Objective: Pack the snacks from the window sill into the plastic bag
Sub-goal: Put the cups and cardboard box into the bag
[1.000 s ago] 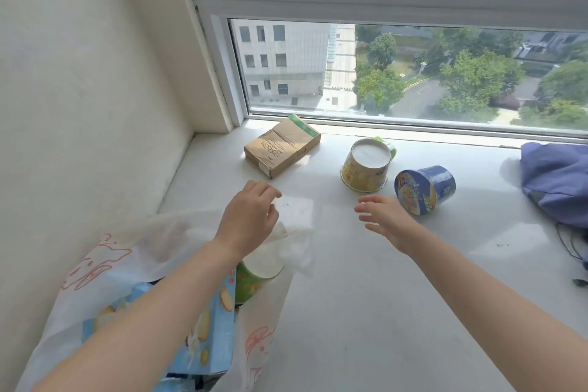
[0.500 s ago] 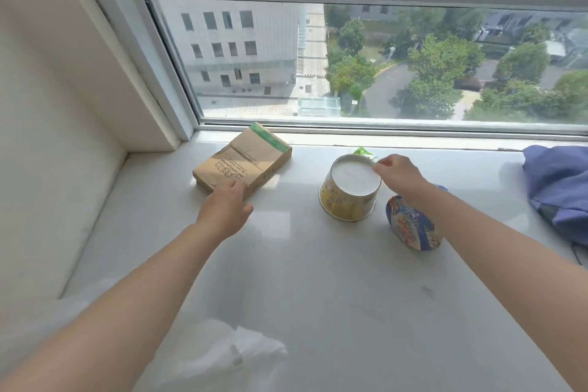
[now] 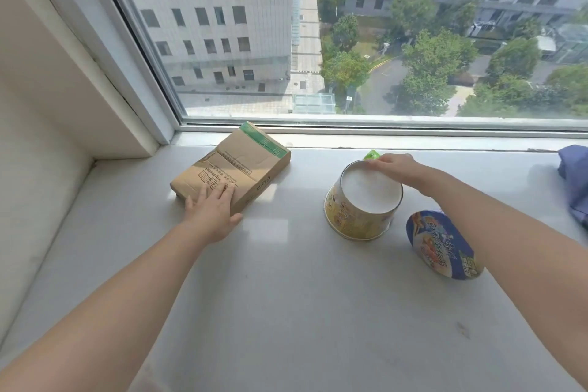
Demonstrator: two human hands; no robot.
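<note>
**Head view: both hands out on the snacks, bag not seen**

Shows the left hand (image 3: 211,210) lying flat on the brown box (image 3: 232,169), fingers straight on the top face, thumb beside the near edge; not clamped on it. Shows the right hand (image 3: 394,165) at the far rim of the yellow cup (image 3: 362,210); cannot tell whether gripping or only touching. Hands well apart.

Risk of only pushing the box toward the back left corner of the window sill (image 3: 286,296), if lifted with a flat palm and no grip under the edge. Risk of tipping the yellow cup, if taken by one rim alone, and of knocking the blue cup (image 3: 445,245) just beside it, lying on its side and probably free to roll. Risk of a drop also, if carrying two things with no hand left to open the plastic bag.

Box: plain cardboard, green band at the far end, printed text, lying flat near the back edge. Yellow cup: upside down, white base up. Blue cup: lid turned toward the camera. Plastic bag: not in view.
</note>
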